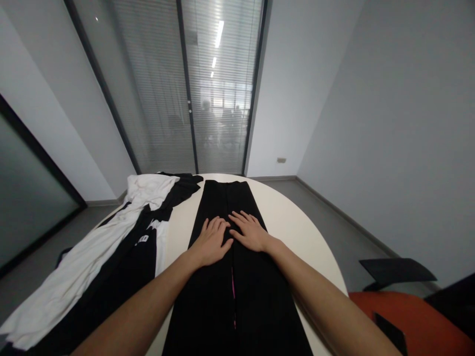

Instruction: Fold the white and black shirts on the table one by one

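From where I stand, a pair of long black cloth trousers lies flat down the middle of the frame, waistband at the far end, legs running off the bottom edge. They rest on a round table with a pale cream top. The person's bare left hand and bare right hand lie palm down on them at the centre, fingers extended and slightly spread, neither gripping the cloth. The two hands are just beside each other; whether the thumbs touch I cannot tell. Below them, a thin bright pink sliver shows between the trouser legs.

Along the left of the frame, a rumpled white cloth garment lies beside a black garment with white lettering, both reaching toward the lower left corner. At lower right is a chair with an orange seat and a black armrest. Glass panels with horizontal blinds fill the upper middle and upper left.
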{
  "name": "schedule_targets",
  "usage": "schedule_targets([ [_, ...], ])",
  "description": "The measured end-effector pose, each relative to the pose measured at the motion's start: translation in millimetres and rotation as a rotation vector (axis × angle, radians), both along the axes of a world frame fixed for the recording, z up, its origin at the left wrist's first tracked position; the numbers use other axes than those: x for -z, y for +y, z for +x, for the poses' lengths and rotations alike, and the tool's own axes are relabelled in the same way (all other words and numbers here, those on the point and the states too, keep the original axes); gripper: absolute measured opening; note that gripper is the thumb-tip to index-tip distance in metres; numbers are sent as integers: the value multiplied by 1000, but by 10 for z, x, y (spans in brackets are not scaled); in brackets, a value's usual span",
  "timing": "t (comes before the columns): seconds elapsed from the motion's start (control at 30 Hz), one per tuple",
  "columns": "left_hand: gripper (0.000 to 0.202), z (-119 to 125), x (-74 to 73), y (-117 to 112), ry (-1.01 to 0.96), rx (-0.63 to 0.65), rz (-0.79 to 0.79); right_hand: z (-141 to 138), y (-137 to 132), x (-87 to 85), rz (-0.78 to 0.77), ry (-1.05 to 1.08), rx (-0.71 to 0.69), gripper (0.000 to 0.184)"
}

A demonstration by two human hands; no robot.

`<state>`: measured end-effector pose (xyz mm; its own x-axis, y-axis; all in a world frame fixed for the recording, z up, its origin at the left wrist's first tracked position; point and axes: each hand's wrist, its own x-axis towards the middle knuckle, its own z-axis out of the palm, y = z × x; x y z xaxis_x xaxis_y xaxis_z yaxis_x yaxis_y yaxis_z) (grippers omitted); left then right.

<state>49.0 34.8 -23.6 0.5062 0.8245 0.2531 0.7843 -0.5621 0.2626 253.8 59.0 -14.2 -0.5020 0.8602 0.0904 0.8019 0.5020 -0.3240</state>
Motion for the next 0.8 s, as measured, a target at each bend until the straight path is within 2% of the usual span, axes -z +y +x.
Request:
schedule_targets([
  [0.13, 30, -91, -60, 33, -51, 43, -47, 195, 83, -34, 67, 143, -73, 54],
  [0.3, 42, -100, -3, 17, 44, 28, -35, 273, 90, 6, 29, -18, 88, 61],
  [0.43, 43, -72, 18, 9, 53, -1, -33, 241, 81, 51, 17, -49, 98, 61],
  [0.53, 40, -108, -46, 38, 38, 39, -53, 303, 128, 53, 43, -1, 40, 59],
  [0.67, 35, -254, -207, 119, 41, 105, -85, 466, 218, 18, 105, 84, -32, 45],
  [0.73, 37, -368, -280, 176, 65, 28, -106, 535, 243, -19, 133, 112, 19, 39],
  [0.8, 44, -497, -330, 240, 109, -126, -147, 582, 249, -66, 145, 112, 107, 37],
])
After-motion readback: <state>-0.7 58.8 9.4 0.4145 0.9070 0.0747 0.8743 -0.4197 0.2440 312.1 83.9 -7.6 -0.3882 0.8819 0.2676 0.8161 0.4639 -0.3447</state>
